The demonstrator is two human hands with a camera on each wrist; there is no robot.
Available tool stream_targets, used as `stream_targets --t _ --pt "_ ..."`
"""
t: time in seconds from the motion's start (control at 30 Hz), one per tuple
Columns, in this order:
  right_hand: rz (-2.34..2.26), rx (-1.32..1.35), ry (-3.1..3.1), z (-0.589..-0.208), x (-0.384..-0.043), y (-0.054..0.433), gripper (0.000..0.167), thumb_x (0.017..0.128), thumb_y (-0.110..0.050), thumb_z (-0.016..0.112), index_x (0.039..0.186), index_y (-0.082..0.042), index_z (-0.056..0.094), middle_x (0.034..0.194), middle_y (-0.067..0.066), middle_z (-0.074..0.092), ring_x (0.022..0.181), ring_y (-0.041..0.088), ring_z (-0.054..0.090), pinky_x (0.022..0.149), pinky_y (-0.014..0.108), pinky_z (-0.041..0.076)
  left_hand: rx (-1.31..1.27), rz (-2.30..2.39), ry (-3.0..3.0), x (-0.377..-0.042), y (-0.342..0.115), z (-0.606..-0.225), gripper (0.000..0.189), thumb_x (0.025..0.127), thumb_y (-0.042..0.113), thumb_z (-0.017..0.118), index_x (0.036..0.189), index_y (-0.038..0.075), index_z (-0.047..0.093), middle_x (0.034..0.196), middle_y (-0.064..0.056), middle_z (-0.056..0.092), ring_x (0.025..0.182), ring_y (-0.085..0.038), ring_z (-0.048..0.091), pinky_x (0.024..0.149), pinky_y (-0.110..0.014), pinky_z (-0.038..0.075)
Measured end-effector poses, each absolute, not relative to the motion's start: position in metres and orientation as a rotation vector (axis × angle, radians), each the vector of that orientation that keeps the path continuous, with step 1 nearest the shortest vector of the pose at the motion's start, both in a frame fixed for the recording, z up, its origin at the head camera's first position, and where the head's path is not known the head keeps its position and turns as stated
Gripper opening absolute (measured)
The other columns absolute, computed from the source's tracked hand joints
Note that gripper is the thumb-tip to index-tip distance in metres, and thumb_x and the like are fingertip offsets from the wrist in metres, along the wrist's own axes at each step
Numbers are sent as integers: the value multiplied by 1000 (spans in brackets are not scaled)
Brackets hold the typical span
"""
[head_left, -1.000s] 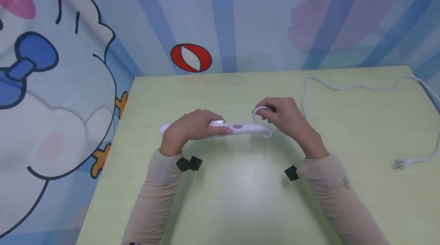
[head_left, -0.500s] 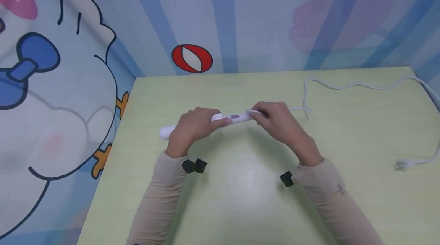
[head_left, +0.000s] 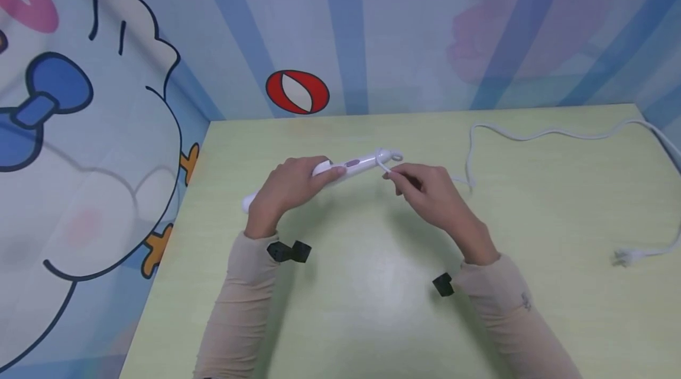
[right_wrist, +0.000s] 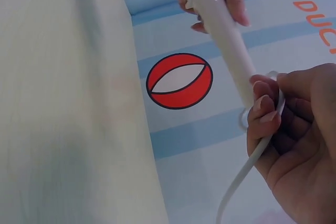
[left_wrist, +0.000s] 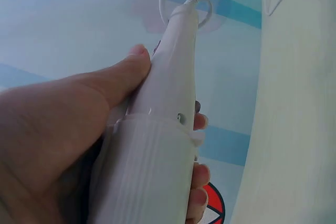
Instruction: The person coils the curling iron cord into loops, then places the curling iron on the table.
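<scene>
Pale yellow tabletop [head_left: 367,320], white plug [head_left: 630,256] near its right edge, a person's right hand [head_left: 428,196] pinching a white cord [right_wrist: 245,169], left hand [head_left: 287,187] gripping a white wand-shaped appliance [head_left: 364,162] toward the far edge, striped wall [head_left: 415,30] beyond.

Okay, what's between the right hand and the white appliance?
A short stretch of white cord bridges the gap between the right hand and the white appliance, as the head view shows.
</scene>
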State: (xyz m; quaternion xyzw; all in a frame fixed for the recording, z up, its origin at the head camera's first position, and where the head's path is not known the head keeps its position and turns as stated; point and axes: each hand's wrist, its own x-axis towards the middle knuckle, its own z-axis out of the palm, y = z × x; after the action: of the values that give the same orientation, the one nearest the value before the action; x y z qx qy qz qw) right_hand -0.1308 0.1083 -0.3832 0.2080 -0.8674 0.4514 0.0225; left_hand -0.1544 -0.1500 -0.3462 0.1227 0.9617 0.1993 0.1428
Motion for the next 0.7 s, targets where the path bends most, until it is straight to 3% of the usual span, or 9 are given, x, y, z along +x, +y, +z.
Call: stream_targets --t 0.4,0.7 --pt "1501 858 -2532 -401 -133 112 19 97 -13 55 104 -9 72 74 -3 61 63 12 52 57 24 44 445 818 2663 -154 -157 -340 41 94 56 47 110 23 64 90 0 60 84 -18 54 70 -34 44" --pt "1531 901 -2663 -400 -138 124 16 93 -14 62 105 -10 72 90 2 71 73 12 60 66 27 49 561 931 2466 -151 -161 -339 29 93 50 53 104 27 66 91 1 62 83 -19 56 70 -34 47"
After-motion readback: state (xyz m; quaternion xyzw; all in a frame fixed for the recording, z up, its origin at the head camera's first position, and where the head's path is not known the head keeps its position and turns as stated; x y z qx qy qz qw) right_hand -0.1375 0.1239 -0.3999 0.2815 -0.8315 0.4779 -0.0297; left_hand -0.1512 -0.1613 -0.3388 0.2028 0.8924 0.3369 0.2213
